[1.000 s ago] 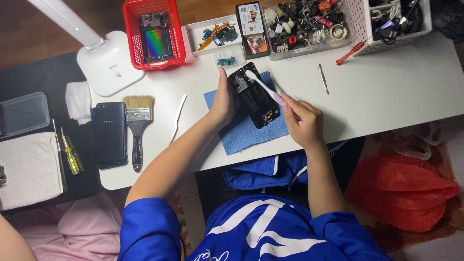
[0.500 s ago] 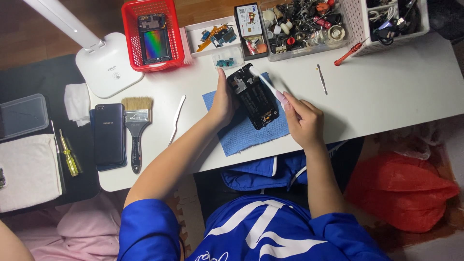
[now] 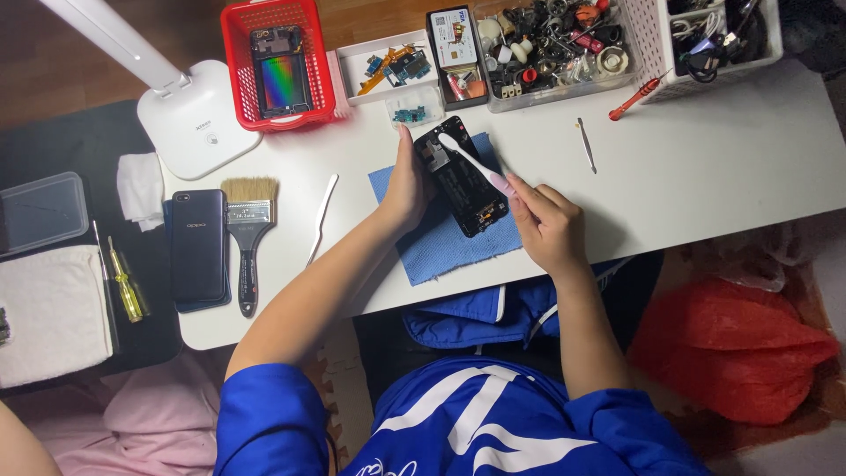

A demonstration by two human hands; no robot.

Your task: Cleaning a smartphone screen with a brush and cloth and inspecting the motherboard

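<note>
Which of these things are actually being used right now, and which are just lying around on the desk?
In use:
left hand steadying the opened phone
right hand holding the toothbrush
blue cloth underneath

Lying about:
paintbrush
dark phone
red basket
lamp
tweezers
red screwdriver

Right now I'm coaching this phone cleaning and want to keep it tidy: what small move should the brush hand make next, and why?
Probably a short stroke of the toothbrush down the opened phone. Its head sits at the phone's top end, the right hand grips the handle, and the left hand steadies the phone's edge on the blue cloth, which would likely catch loosened dust.
</note>
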